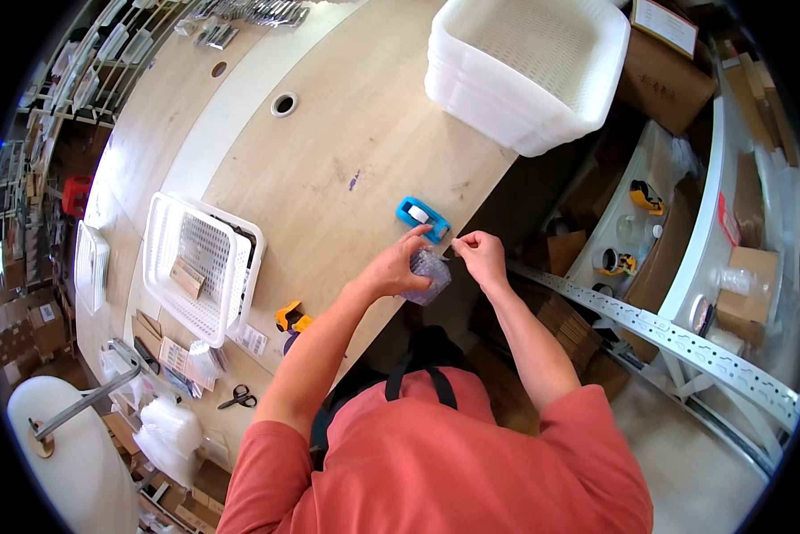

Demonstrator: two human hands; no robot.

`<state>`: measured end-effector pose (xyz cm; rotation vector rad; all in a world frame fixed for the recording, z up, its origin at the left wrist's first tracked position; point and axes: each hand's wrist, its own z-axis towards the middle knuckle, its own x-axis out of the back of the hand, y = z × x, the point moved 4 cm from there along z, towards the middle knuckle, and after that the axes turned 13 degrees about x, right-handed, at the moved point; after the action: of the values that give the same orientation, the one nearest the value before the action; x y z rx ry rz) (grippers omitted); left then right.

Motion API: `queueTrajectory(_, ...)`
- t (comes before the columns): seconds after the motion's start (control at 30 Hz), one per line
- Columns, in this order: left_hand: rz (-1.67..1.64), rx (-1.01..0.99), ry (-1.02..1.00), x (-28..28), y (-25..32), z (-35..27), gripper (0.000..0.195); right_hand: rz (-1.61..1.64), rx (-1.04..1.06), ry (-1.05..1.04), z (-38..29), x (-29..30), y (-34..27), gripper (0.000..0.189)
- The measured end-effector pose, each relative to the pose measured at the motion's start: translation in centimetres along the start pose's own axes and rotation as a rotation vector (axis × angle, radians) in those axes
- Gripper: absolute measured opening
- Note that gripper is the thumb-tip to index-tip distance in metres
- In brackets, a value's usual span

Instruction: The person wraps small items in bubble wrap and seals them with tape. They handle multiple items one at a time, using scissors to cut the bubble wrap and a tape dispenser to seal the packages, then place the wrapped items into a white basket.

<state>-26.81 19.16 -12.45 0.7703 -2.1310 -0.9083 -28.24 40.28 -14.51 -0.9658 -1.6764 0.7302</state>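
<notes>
At the table's front edge my left hand [393, 267] grips a small bubble-wrapped package [429, 279], its thumb across the near side. The contents are blurred by the wrap. Just right of the package is my right hand [485, 259], thumb and index finger pinched together. Whether a thin strip of tape lies between those fingertips is too small to tell. A blue tape dispenser [413, 212] with a white core sits on the tabletop beyond both hands, its cutting end close to my left fingertips.
Stacked white plastic baskets [506, 100] stand at the table's far right. More white baskets [229, 287], a yellow tape dispenser [293, 316] and black scissors [238, 398] lie to the left. A tape roll [284, 105] rests farther back. Metal shelving [667, 330] borders the right.
</notes>
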Motion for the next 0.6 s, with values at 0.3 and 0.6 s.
queueTrajectory(0.3,0.083,-0.080,0.066,1.1,0.9,0.5,0.066,-0.702,0.255,0.134,-0.5,0.8,2.1,0.010)
queueTrajectory(0.6,0.295,-0.208,0.457,2.8,4.9,-11.8,0.067,0.637,-0.243,-0.255,-7.0,0.4,-9.4,0.024)
